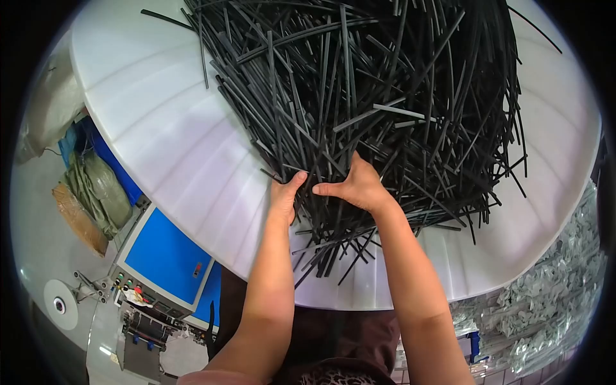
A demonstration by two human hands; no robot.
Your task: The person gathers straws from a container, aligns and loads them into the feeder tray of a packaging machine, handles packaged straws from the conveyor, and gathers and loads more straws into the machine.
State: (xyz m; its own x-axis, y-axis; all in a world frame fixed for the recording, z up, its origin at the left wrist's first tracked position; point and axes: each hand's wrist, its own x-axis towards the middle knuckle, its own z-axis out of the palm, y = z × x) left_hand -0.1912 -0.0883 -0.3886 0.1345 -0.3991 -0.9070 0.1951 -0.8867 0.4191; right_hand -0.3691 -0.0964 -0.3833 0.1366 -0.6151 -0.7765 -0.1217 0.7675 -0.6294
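A large heap of thin black plastic strips lies in a wide, white, shallow basin. At the heap's near left side, my left hand is closed around the edge of a bunch of strips, thumb on top and fingers mostly hidden. My right hand presses in from the other side of the same bunch. Its thumb lies across the strips toward the left thumb, while its fingers sink among the strips, partly out of sight. The two thumbs are close but apart. Loose strip ends stick out below the hands.
Left of the basin stands a machine with a blue top, with a white reel beside it. A green sack and a brown package lie beyond. Clear plastic pieces are piled at the lower right.
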